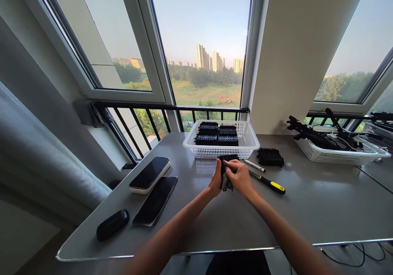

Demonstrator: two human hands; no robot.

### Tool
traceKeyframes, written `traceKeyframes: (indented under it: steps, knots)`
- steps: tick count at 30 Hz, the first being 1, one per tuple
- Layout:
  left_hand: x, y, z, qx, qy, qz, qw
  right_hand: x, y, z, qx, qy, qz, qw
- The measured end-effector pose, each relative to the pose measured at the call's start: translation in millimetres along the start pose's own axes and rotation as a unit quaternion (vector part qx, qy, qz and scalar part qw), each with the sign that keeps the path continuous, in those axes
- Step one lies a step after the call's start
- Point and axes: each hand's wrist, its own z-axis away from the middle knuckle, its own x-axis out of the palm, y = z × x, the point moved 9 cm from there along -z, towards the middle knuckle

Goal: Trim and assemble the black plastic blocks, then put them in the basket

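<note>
My left hand [216, 180] is closed around the left side of a black ribbed plastic part [231, 157], held tilted just above the table in front of the basket. My right hand [240, 179] pinches a crumpled grey cloth [226, 182] against this part; the fingers hide much of where they meet. Beyond the hands stands a white plastic basket [221, 152] with several similar black parts [217, 136] in it. Another black part [270, 157] lies on the table to the right. By my right hand lie a white marker pen [254, 165] and a tool with a black and yellow handle [272, 185].
On the grey table's [196, 234] left side lie a phone [150, 172] on a white box-like thing, a dark flat phone-like slab [156, 201] and a black case [112, 224]. A second white basket [337, 156] with black parts and cables stands right. Window railing [144, 107] runs behind.
</note>
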Motion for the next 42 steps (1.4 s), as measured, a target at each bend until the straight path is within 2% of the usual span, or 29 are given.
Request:
traceKeyframes:
  steps: [3, 7, 10, 12, 15, 17, 24, 30, 35, 42]
  knots:
    - [7.9, 22, -3, 0.002, 0.017, 0.034, 0.999, 10, -16, -6, -0.012, -0.033, 0.021, 0.999]
    - [20.1, 66, -10, 0.036, 0.013, 0.042, 0.998, 12, -41, -14, -0.026, -0.082, 0.072, 0.994]
    - [32.5, 90, -17, 0.047, -0.017, 0.037, 0.998, -3, -60, -27, -0.025, -0.103, 0.077, 0.991]
    - [41.3, 99, -21, 0.054, -0.035, 0.034, 0.997, -25, -73, -41, -0.028, -0.057, 0.071, 0.995]
    - [57.3, 97, -28, 0.039, -0.062, 0.028, 0.997, -54, -87, -61, -0.049, 0.052, 0.055, 0.996]
    - [67.7, 91, -32, 0.018, -0.072, 0.027, 0.997, -58, -90, -72, -0.061, 0.092, 0.052, 0.993]
    - [91.0, 95, -47, 0.031, -0.088, 0.041, 0.995, -38, -88, -95, -0.087, 0.085, 0.139, 0.983]
    - [83.5, 101, -65, 0.053, -0.064, 0.019, 0.996, -35, -75, -99, -0.084, 0.098, 0.164, 0.978]
    - [73.2, 102, -75, 0.049, -0.042, 0.023, 0.998, -26, -68, -97, -0.103, 0.047, 0.156, 0.981]
    - [65.2, 132, -71, 0.090, -0.036, 0.064, 0.993, -4, -80, -81, -0.134, -0.119, 0.204, 0.962]
